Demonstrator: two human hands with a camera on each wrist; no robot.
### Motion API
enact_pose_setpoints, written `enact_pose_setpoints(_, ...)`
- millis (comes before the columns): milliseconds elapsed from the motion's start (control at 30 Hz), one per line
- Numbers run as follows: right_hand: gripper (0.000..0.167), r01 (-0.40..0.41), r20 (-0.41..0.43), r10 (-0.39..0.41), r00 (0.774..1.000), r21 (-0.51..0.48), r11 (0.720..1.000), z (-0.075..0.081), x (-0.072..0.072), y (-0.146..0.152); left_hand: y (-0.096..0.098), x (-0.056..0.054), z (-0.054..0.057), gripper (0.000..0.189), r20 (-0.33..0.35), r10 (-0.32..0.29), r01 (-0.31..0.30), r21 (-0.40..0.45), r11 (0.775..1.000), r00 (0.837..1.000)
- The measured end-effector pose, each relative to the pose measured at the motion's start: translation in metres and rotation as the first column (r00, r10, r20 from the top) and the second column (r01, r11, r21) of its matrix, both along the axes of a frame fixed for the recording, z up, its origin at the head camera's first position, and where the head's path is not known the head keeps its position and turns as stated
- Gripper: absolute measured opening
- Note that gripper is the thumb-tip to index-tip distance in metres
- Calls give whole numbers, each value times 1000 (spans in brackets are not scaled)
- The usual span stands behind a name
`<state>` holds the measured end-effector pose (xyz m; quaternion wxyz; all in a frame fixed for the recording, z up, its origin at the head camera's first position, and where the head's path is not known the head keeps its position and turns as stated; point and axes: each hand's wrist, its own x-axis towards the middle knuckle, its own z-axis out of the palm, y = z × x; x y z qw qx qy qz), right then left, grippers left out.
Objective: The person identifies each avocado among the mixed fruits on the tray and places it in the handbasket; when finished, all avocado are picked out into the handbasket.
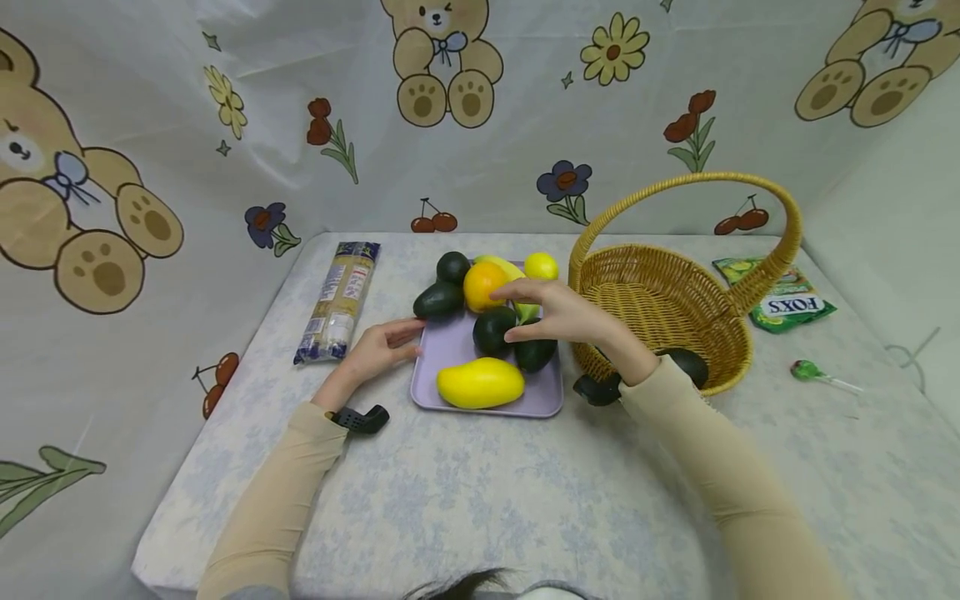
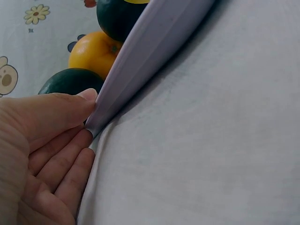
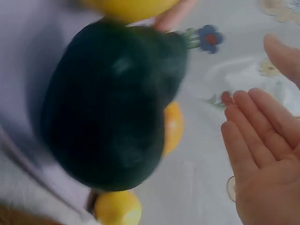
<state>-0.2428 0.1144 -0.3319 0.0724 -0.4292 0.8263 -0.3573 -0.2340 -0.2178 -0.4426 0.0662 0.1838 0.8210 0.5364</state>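
A lilac tray [image 1: 457, 343] holds a yellow mango [image 1: 480, 383], an orange [image 1: 484, 287], a lemon [image 1: 541, 267], a partly hidden banana [image 1: 504, 267] and several dark green avocados [image 1: 438, 301]. At the tray's left side my left hand [image 1: 382, 350] pinches the rim, thumb on top and fingertips against the outside, as the left wrist view shows. My right hand [image 1: 558, 315] hovers over the tray's right part with fingers spread, holding nothing. Closest below it are two avocados, one of them [image 3: 108, 112] large in the right wrist view. In that view the right palm and straight fingers appear.
A wicker basket [image 1: 652, 275] with a tall handle stands right of the tray, its front partly hidden by the right forearm. A dark green object [image 1: 686, 365] shows by that forearm. A pasta packet [image 1: 337, 304] lies left; a green FOX'S bag [image 1: 783, 296] and a lollipop [image 1: 808, 372] lie right.
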Motion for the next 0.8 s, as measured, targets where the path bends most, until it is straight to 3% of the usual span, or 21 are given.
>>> enact_pose_setpoints(233,50,4,-43,0,999,106,994,-17,-12,-21,0,-1,-2,48,-5,1,-1,10,1000,1000)
enact_pose_setpoints(467,51,90,-64,-75,995,271,959,-26,-12,-32,1,-2,-3,48,4,0,0,-1,1000,1000)
enact_pose_setpoints(633,49,132,-100,-109,989,278,951,-25,-12,-39,1,-1,1,48,-5,5,-5,-4,1000,1000)
enact_pose_setpoints(800,47,115,-104,-89,991,272,955,-24,-10,-50,1,-1,0,48,-5,-12,12,29,1000,1000)
